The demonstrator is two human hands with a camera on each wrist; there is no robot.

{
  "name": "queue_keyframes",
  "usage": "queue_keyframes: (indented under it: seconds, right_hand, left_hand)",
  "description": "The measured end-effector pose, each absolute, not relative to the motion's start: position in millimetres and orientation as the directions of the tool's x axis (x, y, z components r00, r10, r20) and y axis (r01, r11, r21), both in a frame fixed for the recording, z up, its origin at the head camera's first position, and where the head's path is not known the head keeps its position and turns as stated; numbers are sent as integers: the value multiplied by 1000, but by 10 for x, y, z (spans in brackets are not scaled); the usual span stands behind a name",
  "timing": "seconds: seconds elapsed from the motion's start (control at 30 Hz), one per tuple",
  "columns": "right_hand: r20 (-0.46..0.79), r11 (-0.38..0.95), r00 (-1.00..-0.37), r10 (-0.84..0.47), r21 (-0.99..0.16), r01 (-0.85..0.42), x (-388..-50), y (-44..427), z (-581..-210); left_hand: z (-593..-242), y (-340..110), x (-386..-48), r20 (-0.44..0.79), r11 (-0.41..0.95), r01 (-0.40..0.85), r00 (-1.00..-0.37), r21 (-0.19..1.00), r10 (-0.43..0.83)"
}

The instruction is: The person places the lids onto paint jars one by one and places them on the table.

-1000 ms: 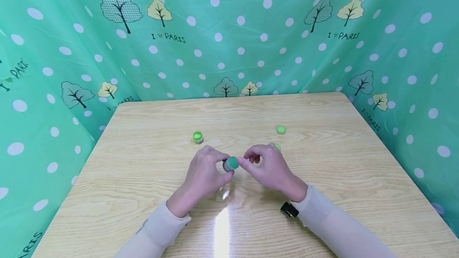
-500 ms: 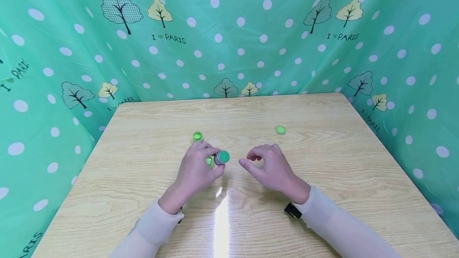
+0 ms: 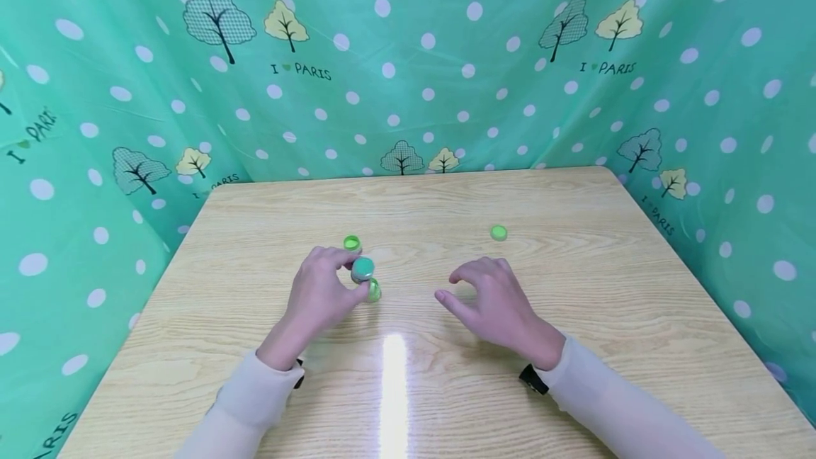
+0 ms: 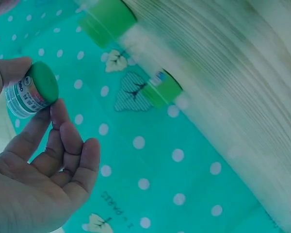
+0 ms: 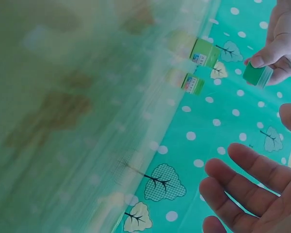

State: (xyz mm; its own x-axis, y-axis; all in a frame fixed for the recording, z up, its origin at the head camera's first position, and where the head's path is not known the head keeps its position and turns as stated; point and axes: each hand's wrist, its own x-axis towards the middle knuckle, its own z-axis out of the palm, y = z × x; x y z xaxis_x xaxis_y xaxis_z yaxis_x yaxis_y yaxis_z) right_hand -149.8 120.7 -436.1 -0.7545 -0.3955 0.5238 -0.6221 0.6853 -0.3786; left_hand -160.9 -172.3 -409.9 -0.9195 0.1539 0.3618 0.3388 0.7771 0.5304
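A person's left hand grasps a small labelled jar with a teal-green lid, pinching it between thumb and fingertips; the jar leans at a tilt in that grip, its lid facing up toward the head camera, its printed label turned to the left wrist camera; the left hand's remaining fingers curl loosely beside it. Just beyond the left index finger stands one green jar; a second green jar sits beside the tip of the left thumb, partly hidden in the head view, and whether the thumb touches it cannot be told; both show labels in the right wrist view. Across from the left fingertips, the right hand hovers over the wooden tabletop, its fingers released and gently bent, thumb held apart, palm in view of the right wrist camera; past the right fingertips, on the far side, lies a light-green round piece. Pale sleeves cover both forearms, with a black device at the right wrist; beyond both sets of fingers hangs a teal curtain of white dots, printed trees and the word "Paris".
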Motion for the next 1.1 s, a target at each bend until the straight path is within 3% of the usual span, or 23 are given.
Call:
queue_keyframes:
  seconds: [0.77, 1.1]
  right_hand:
    - [503, 759, -763, -406, -279, -588, -1512, 1501, -4437]
    - [373, 815, -822, -430, -230, -531, -1504, 1636, -4401]
  left_hand:
    - [-4219, -2255, -1858, 152, 870, 110, -988, 481, 41]
    - [-4226, -2374, -1950, 60, 895, 79, -996, 439, 59]
